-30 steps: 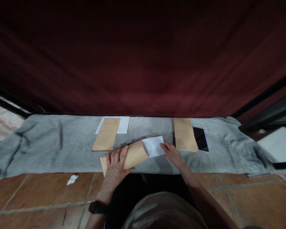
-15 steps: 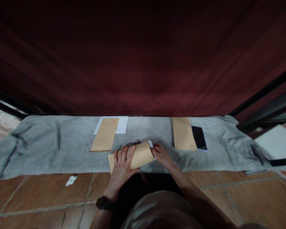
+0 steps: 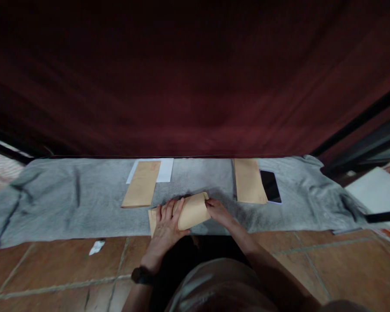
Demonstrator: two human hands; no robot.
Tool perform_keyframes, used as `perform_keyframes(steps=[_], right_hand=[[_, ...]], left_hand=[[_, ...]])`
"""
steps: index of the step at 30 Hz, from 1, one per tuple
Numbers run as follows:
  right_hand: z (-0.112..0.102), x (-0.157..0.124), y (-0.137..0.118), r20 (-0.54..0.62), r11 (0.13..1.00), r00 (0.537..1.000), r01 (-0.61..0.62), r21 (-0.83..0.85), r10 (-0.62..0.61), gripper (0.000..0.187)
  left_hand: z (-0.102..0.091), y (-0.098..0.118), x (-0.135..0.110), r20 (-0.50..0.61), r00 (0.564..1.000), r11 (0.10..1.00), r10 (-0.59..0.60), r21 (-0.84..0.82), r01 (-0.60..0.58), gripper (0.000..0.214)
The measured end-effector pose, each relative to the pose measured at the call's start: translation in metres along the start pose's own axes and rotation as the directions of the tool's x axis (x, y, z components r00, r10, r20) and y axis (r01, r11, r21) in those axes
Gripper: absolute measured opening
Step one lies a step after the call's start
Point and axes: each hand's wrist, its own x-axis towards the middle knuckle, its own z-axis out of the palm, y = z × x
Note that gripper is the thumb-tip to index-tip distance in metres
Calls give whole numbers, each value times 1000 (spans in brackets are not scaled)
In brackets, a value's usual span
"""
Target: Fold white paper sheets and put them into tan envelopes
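A brown paper envelope (image 3: 195,211) lies at a slant near the front edge of the grey cloth, its middle bulging upward. Across its left part my left hand (image 3: 167,225) rests with fingers spread, pressing it down; the thumb lies along the near edge. My right hand (image 3: 217,209) is closed at the envelope's right end, fingertips tucked at the opening and partly hidden. Left of my hands, another brown envelope (image 3: 141,184) overlaps white paper (image 3: 165,170). Further right lie more brown envelopes (image 3: 249,181), beside a dark-screened phone (image 3: 271,186).
Grey cloth (image 3: 84,195) covers the long narrow surface. A dark red curtain (image 3: 195,86) hangs behind it. On the tiled floor (image 3: 351,268) in front, a crumpled white scrap (image 3: 96,247) lies to the left. A white board-like item (image 3: 377,190) stands at the far right.
The white paper that showed at the envelope's right opening is now out of sight inside it. My right fingers have moved slightly left against that end; my left hand stays in place.
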Motion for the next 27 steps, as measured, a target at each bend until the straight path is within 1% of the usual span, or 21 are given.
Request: perform_keyframes(steps=[3,7,12,20,25,27], right_hand=[[2,-2,0,-21,998,998,-52,38,52,23],[3,-7,1,-114,990,987,-101,98,112,17],[6,-11,2,-197,977,969,-111,182,147,10],[7,-12,0,-262,963,953,-81,256,150,9],[6,-14,-1,-267,949,948,-85,305,171,10],[4,-14,0,-262,938,946,-98,332,192,15]], left_hand=[[0,-1,0,-2,1000,1000,-1,3,1,116],[1,-1,-1,-7,1000,1000,-5,7,5,112],[3,-2,-1,-14,1000,1000,0,-4,0,109],[2,-1,-1,-18,1000,1000,7,1,-7,111],[2,-1,-1,-32,999,1000,10,-13,-11,110],[2,-1,-1,-29,999,1000,15,-12,-16,110]])
